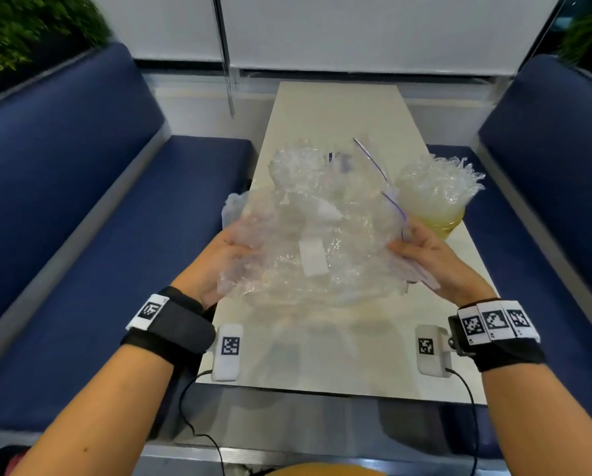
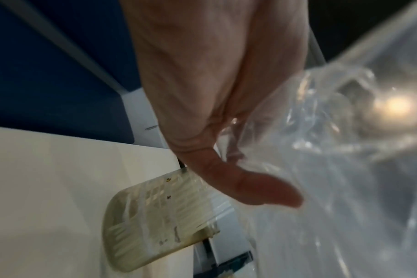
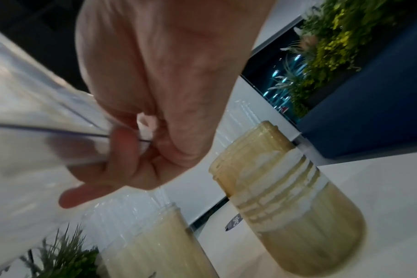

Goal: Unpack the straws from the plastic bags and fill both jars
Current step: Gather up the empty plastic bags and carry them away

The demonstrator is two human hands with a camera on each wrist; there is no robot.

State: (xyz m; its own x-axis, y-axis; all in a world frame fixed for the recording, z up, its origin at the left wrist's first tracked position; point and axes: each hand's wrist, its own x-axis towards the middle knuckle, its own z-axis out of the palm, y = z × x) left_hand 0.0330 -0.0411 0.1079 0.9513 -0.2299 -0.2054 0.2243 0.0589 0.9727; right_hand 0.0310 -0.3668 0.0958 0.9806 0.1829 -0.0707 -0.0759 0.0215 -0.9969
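Observation:
A crumpled bundle of clear zip plastic bags [image 1: 315, 235] hangs above the white table [image 1: 339, 359], held from both sides. My left hand [image 1: 229, 255] grips its left edge, thumb on the film [image 2: 345, 169]. My right hand [image 1: 421, 252] pinches the blue zip strip of a bag [image 3: 36, 122] between curled fingers. On the right stands a yellowish jar [image 1: 435, 204] packed with clear-wrapped straws. A second jar of straws [image 1: 298, 163] shows blurred through the bags. In the right wrist view both jars [image 3: 291, 206] [image 3: 155, 244] stand upright under the hand.
Two small white marker blocks [image 1: 229, 352] [image 1: 432, 348] with cables lie near the table's front edge. Blue benches [image 1: 98, 218] [image 1: 545, 201] flank the narrow table. Green plants [image 1: 19, 32] sit behind the benches. A blind cord [image 1: 227, 63] hangs at the far wall.

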